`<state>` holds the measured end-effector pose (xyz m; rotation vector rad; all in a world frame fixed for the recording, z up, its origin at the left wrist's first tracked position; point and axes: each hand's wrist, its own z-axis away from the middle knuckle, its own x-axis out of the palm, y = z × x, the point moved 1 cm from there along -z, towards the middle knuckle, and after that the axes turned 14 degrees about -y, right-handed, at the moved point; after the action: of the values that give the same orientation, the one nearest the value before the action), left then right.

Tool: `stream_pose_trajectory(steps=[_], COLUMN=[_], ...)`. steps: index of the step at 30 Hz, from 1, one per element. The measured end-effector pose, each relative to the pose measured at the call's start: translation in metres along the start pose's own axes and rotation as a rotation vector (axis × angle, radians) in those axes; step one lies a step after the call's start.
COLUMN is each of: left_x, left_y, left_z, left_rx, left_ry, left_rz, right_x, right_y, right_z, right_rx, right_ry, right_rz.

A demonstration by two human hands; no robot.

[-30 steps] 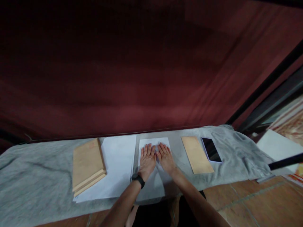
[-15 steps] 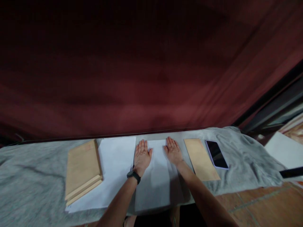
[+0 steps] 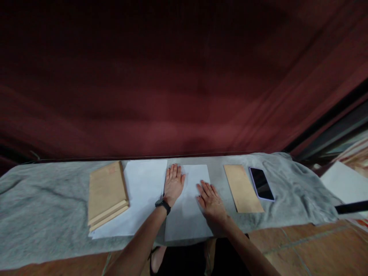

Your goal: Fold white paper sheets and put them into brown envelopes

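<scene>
A white sheet of paper (image 3: 186,218) lies in front of me on the grey cloth. My left hand (image 3: 174,183) rests flat on its upper left part, fingers stretched out, a dark watch (image 3: 163,205) on the wrist. On the sheet's right side, lower down, lies my right hand (image 3: 211,202), palm down with fingers spread. Neither hand grips anything. To the left is a stack of white paper (image 3: 146,188), partly covered by a pile of brown envelopes (image 3: 106,188). A single brown envelope (image 3: 243,188) lies right of my right hand.
A phone with a purple case (image 3: 261,184) lies beyond the single envelope. Grey cloth (image 3: 299,191) covers the surface, which ends at a dark red upright panel (image 3: 178,115). Tiled floor (image 3: 299,245) shows below. A white flat thing (image 3: 345,182) stands at far right.
My right hand has slid down along the sheet's right side, towards me. My left hand stays at the upper left. The view has shifted slightly.
</scene>
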<state>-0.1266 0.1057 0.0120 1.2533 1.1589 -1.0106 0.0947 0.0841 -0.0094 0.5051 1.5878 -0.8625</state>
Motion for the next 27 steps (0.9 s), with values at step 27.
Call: stream_pose_trajectory(steps=[27], left_x=[-0.018], left_y=[-0.006], left_z=[0.180], left_rx=[0.359], left_ry=[-0.216], left_rz=[0.149], right_x=[-0.003], right_y=[0.031], right_z=[0.090], right_rx=[0.004], right_ry=[0.022], right_rz=[-0.118])
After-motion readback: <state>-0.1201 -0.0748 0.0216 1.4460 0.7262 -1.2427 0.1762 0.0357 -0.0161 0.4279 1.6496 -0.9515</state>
